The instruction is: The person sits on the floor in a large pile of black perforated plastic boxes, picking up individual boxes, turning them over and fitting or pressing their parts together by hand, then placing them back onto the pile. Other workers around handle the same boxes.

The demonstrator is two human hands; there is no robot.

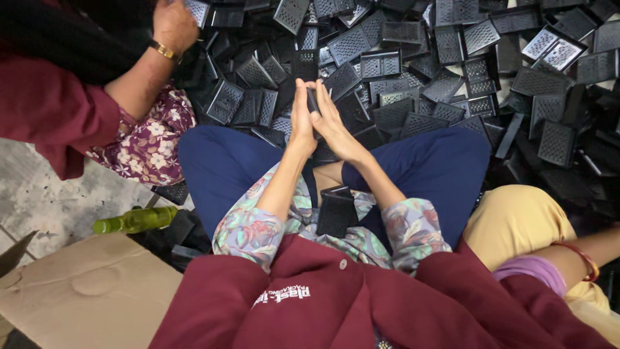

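My left hand (301,116) and right hand (332,123) press together around a small black plastic grid piece (312,100), held upright above my lap, just before the heap of perforated black trays (413,71).

Floor (51,200): black grates (413,77); cardboard (84,291); bottle (135,220)

The left hand (302,116) and right hand (332,123) press together, hiding most of the small black piece (312,100) between them. At twelve o'clock the black grille pile (413,71) is cut off.
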